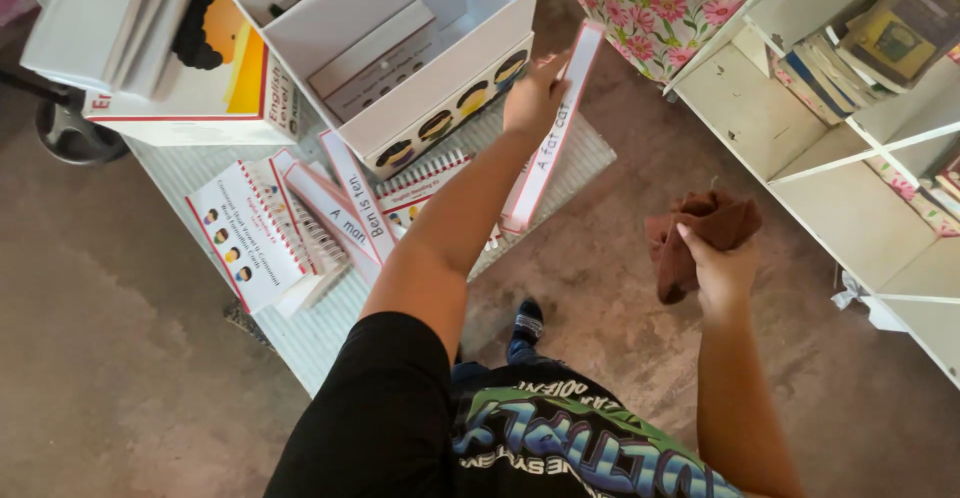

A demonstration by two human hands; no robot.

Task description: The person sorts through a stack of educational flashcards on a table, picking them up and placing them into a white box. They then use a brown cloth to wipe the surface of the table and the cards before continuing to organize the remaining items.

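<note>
Left hand grips the top of a long white card strip, held tilted just beside the open white box. Right hand, well away from the box, is closed around a brown cloth. More spiral-bound strips lie fanned below the box; a white shelf stands far right of it.

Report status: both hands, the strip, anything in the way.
Left hand grips long white card strip beside open white box. Right hand clutches brown cloth. Nothing between strip and box.
</note>
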